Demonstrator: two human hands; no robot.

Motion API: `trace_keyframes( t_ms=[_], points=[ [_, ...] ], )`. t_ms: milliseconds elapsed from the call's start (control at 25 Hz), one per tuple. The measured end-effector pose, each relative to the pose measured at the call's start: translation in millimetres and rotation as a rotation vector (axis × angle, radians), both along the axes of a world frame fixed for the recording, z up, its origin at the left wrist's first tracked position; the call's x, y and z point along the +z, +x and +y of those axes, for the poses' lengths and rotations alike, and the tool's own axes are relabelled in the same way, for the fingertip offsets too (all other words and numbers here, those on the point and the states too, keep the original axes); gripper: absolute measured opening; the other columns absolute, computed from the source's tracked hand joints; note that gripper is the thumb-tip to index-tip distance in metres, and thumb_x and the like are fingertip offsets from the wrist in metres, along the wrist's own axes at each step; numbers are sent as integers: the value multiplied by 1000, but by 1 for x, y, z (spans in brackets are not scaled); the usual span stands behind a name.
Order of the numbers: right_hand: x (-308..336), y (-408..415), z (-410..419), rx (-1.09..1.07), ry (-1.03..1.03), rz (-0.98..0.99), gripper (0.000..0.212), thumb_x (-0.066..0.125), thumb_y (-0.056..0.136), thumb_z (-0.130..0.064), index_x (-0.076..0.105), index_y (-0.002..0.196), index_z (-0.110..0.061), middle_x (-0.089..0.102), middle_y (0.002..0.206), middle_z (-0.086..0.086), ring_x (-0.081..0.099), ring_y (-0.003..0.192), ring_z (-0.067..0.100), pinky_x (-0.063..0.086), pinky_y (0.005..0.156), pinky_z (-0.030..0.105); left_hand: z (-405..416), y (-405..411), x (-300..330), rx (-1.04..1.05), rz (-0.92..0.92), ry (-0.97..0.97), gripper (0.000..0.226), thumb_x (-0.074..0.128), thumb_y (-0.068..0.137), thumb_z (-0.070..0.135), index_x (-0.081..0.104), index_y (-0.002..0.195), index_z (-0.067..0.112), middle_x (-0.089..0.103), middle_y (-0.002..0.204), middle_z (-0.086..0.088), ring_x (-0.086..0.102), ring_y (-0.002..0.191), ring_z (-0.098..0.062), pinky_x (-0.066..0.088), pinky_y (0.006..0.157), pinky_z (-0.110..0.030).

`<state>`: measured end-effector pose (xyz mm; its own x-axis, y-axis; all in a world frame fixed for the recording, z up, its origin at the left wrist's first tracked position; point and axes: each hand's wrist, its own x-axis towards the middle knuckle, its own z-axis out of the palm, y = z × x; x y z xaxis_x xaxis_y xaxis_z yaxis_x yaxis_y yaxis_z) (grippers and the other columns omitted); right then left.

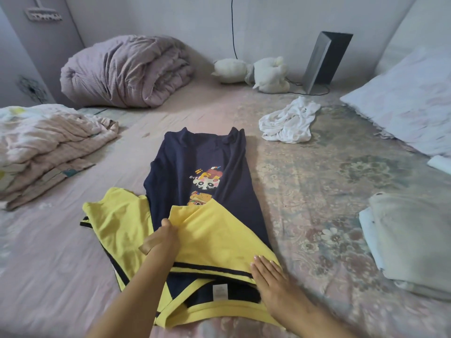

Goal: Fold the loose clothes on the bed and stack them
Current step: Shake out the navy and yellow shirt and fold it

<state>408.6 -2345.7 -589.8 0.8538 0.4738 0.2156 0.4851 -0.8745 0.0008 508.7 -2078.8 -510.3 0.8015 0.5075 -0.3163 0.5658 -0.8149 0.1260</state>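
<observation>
A navy and yellow T-shirt (202, 167) with a cartoon print lies lengthwise on the bed (305, 179), collar toward me. Its right yellow sleeve (214, 230) is folded over the navy body. My left hand (166, 237) grips that sleeve's upper edge, fingers tucked under the fabric. Flat on the sleeve's striped cuff at the shirt's right side lies my right hand (271, 276), fingers straight. The left yellow sleeve (117, 220) spreads out to the left. A crumpled white garment (288, 123) lies loose farther back on the right.
A folded pale stack (410, 242) sits at the right edge. A folded blanket (48, 147) lies at left, a rolled quilt (127, 71) behind it. A pillow (402, 98), plush toys (258, 71) and a dark speaker (324, 62) line the back.
</observation>
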Motion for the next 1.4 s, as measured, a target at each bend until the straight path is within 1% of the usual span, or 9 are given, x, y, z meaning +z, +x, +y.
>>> trace_keyframes(
  t_ms=[120, 240, 400, 640, 840, 1040, 1160, 1280, 1400],
  points=[
    [11, -9, -5, 22, -56, 35, 62, 3, 102, -15, 61, 121, -7, 66, 119, 7, 59, 117, 19, 2, 116, 30, 7, -8, -9, -294, -234, 295, 52, 68, 80, 32, 44, 120, 8, 62, 105, -12, 65, 87, -28, 48, 70, -34],
    [19, -17, -16, 125, -123, 72, 61, 11, 101, -46, 51, 133, -12, 53, 136, 5, 31, 136, 20, 12, 112, 33, -4, -48, -29, -929, -279, 225, 60, 32, 95, 55, 34, 145, 22, 38, 148, -12, 37, 135, -35, 20, 107, -52],
    [22, -26, -28, 194, -238, 18, 87, 19, 87, -72, 33, 145, -9, 35, 148, 13, 27, 138, 26, 14, 109, 40, 5, -95, -48, -1167, -283, 278, 68, 15, 94, 66, 14, 151, 29, 27, 154, -4, 19, 143, -26, 4, 109, -54],
    [1, -14, -40, 349, -332, -191, 61, 16, 88, 2, -5, 144, 8, 39, 141, 28, 30, 134, 39, 2, 112, 43, 38, -137, -47, -1275, -293, 300, 71, 35, 92, 43, 16, 149, 6, 35, 150, -13, 31, 139, -28, 39, 101, -54],
    [17, -20, -55, 408, -345, -246, 56, -5, 91, 1, 5, 145, 9, 0, 154, 26, -2, 144, 35, 3, 113, 40, 32, -157, -29, -1351, -194, 114, 74, 33, 82, 10, 4, 149, 0, 33, 150, -16, 32, 139, -26, 41, 105, -39],
    [53, -11, 37, 315, -217, -8, 59, 16, 101, -37, 67, 113, -10, 65, 120, 12, 61, 114, 24, 39, 100, 42, 81, -115, 11, -482, -452, -149, 45, 31, 99, 38, 46, 134, 15, 48, 133, -3, 46, 124, -24, 35, 97, -36],
    [64, 6, 123, 233, -103, 63, 60, 28, 87, -42, 52, 129, -7, 54, 136, 10, 50, 127, 23, 47, 96, 41, 132, -73, 14, 247, -462, -322, 39, 33, 97, 35, 56, 99, 4, 54, 113, -13, 53, 105, -33, 38, 86, -41],
    [56, 28, 183, 144, -67, 238, 79, 14, 87, -54, 4, 150, -7, -9, 155, 4, -10, 143, 20, 3, 117, 42, 166, -38, 2, 542, -534, -604, 42, 45, 93, 36, 57, 81, -2, 61, 92, -22, 58, 94, -35, 42, 73, -36],
    [43, 42, 204, 7, -58, 400, 71, 15, 98, -51, -9, 149, -9, -19, 154, -1, -16, 144, 17, -7, 116, 38, 180, -11, -3, 693, -663, -910, 31, 63, 84, 33, 52, 75, 6, 57, 86, -14, 59, 83, -30, 49, 75, -37]
  ],
)
